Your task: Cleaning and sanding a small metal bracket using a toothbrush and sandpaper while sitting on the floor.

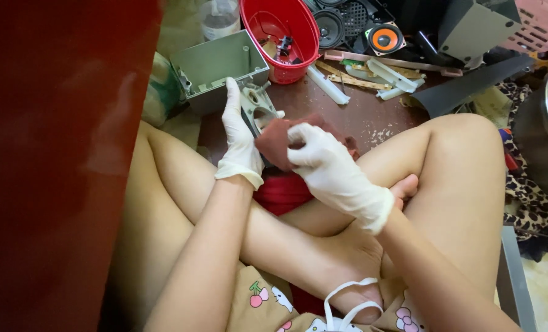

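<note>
A dark red panel (46,166) fills the left side of the view. The person sits cross-legged on the floor (360,117), which is brown and scattered with pale crumbs. Beyond the knees stand a grey plastic box (215,67), open at the top, and a red basket (280,37) holding small parts. To the right of the basket lie black speakers (347,24), one with an orange cone, and a few white plastic strips (329,86).

The left hand (240,138), in a white glove, is closed around a pale grey plastic part (258,107) with round openings, held upright just in front of the grey box. The right hand (332,169), also gloved, grips a reddish-brown cloth (274,141) and presses it against the lower edge of that part, above the lap.
</note>
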